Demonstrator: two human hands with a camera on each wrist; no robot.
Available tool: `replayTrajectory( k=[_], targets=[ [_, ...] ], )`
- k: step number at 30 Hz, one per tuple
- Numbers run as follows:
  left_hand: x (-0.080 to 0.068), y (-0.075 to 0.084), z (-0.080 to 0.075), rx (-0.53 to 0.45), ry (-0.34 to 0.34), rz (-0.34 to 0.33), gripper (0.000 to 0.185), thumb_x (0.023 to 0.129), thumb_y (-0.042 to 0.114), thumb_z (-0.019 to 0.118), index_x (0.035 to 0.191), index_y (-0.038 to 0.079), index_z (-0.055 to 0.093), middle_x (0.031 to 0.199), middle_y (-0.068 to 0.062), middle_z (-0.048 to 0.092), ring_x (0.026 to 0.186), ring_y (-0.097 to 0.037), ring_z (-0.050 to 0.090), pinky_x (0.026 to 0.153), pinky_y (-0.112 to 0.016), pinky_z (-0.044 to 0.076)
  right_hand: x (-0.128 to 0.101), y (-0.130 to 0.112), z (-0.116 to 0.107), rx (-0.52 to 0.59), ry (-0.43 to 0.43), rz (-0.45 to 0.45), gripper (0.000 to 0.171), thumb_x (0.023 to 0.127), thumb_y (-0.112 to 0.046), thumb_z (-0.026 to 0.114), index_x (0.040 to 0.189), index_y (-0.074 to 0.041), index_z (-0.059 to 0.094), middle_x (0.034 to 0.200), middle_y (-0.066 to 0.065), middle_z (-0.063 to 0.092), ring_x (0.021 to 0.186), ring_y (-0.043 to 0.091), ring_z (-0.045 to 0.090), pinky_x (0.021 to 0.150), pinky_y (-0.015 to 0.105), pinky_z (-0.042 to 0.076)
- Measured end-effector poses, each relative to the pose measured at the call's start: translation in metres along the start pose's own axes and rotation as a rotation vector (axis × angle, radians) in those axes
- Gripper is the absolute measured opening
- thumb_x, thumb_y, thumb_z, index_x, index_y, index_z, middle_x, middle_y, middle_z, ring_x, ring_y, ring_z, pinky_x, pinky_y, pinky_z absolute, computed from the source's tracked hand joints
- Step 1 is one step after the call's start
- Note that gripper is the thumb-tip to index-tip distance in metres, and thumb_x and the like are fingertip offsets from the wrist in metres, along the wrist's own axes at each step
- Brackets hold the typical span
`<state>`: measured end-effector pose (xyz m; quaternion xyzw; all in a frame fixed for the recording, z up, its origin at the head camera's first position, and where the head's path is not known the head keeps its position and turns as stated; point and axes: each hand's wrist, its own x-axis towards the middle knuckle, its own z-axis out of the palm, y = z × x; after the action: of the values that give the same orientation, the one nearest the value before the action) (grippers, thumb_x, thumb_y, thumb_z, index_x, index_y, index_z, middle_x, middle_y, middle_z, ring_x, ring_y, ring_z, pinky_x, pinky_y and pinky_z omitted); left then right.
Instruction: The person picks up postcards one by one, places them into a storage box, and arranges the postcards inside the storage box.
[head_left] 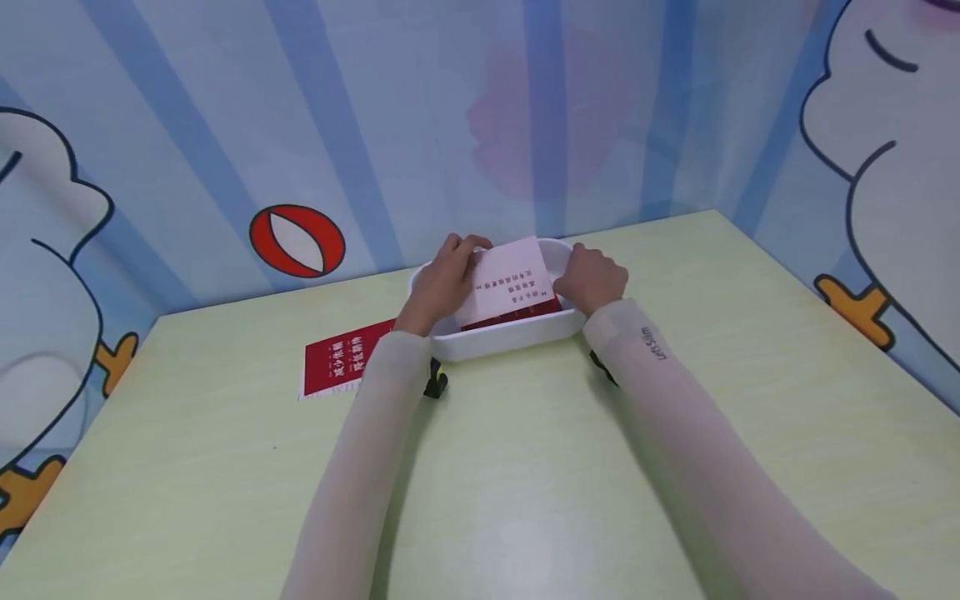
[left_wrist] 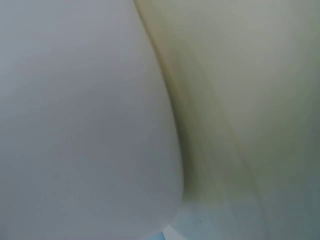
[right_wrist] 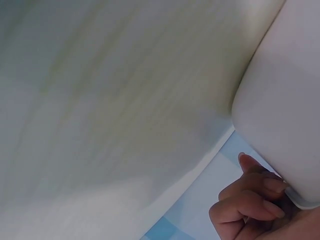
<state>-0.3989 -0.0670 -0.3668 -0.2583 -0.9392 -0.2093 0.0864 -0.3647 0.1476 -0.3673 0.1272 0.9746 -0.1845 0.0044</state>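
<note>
Booklet point(head_left: 339, 358), red, is lying flat on the bench point(head_left: 525, 467) at far left, apart from our hands. We are curling our left hand point(head_left: 444, 282) round the left edge of the white card point(head_left: 510, 279), fingers pinching it. The card is sitting tilted over the white tray point(head_left: 517, 337). Our right hand point(head_left: 592, 279) is gripping the tray's right rim, fingers point(right_wrist: 250, 200) curled.

right sleeve point(head_left: 660, 350) — "Let's slim" | cards — Chinese print, too small to read
</note>
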Motion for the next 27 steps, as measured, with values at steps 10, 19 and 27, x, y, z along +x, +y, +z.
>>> replayTrajectory(
  k=[10,19,27],
  targets=[
    [0.0007,0.0037,0.0022,-0.138,-0.152,-0.002,0.037,0.106,0.011,0.04,0.142,0.019,0.041,0.12,-0.014,0.044,0.111,-0.026,0.042,0.1,-0.038,0.044,-0.0019,-0.0003,-0.002,0.002,-0.021,0.005,0.051,0.091,-0.027,0.064,0.134,-0.001,0.051,0.126,0.019,0.065,0.11,0.035,0.065,0.1,0.054,0.049],
    [0.0009,0.0053,0.0028,-0.134,-0.199,-0.013,0.042,0.105,0.016,0.045,0.146,0.019,0.037,0.128,-0.014,0.042,0.122,-0.027,0.036,0.109,-0.042,0.038,-0.002,-0.0004,-0.0024,0.002,-0.001,-0.001,0.048,0.091,-0.025,0.062,0.131,-0.001,0.052,0.124,0.02,0.066,0.108,0.036,0.065,0.1,0.055,0.05],
    [-0.0006,0.0041,0.0037,-0.084,-0.246,-0.019,0.047,0.103,0.02,0.051,0.147,0.02,0.036,0.14,-0.013,0.039,0.132,-0.027,0.032,0.116,-0.043,0.035,-0.0022,-0.0012,-0.0011,-0.001,-0.017,0.004,0.047,0.092,-0.024,0.06,0.132,0.0,0.051,0.126,0.02,0.065,0.109,0.035,0.065,0.1,0.054,0.049]
  ],
)
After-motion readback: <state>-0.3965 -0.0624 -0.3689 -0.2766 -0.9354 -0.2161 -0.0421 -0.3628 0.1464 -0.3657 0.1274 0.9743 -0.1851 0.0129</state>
